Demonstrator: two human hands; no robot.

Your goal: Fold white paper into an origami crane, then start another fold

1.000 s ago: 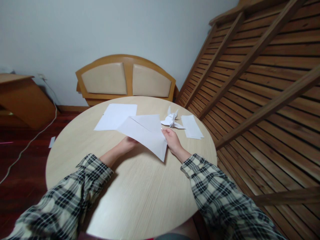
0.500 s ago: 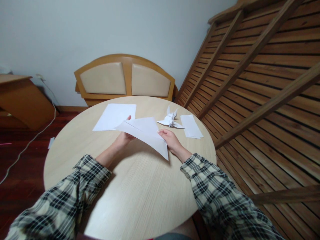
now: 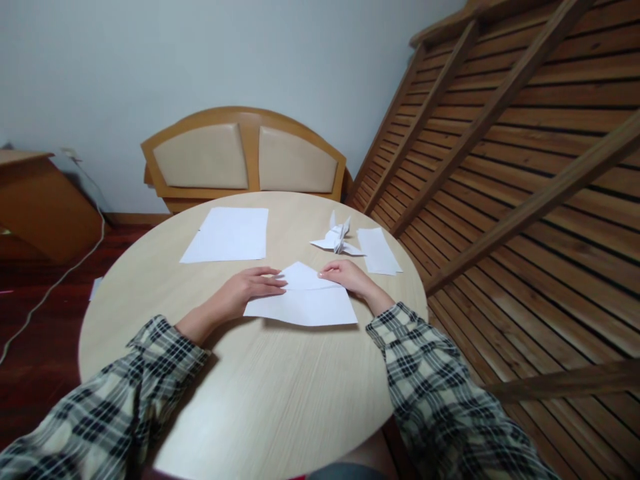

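Folded paper (image 3: 303, 308) now peak-away between left fingers (image 3: 265, 272) and right fingers (image 3: 333, 268)

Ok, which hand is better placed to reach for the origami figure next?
Probably the right hand: it's just short of the origami figure, while the left hand is farther away, on the folded paper.

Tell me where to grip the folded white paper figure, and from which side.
Probably pinch the folded white paper figure by its raised middle, coming from above: thin pointed flaps spread to both sides and would likely bend. The right hand is nearer, though touching the creased white paper sheet.
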